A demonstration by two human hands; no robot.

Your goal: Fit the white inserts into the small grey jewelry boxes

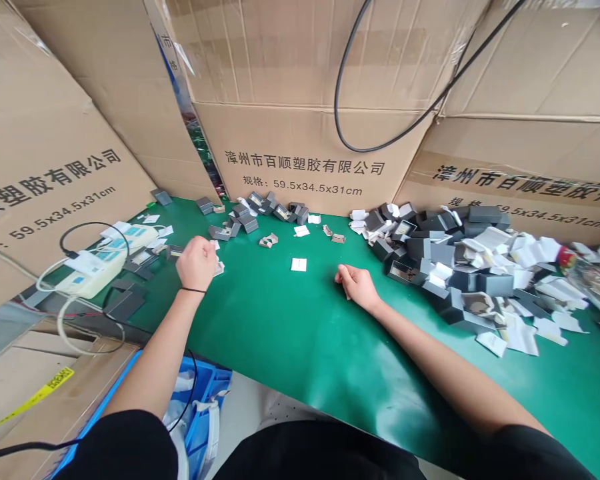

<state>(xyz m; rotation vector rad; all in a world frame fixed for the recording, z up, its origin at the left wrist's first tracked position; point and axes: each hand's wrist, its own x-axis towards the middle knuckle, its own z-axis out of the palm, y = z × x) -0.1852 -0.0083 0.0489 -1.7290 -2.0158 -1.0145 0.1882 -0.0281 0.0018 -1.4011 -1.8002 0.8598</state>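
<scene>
Two curled hands (198, 264) (359, 285) on smooth green tabletop (280, 320), gray angular boxes (495, 283) nearby.

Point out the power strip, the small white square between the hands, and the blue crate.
Power strip (86, 281): head view, its near end.
White square (299, 265): head view, its middle.
Blue crate (199, 427): head view, its side wall.

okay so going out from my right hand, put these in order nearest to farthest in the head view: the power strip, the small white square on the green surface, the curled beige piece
From the right hand:
1. White square, just to its left
2. Curled beige piece, farther left and back
3. Power strip, far left
</scene>
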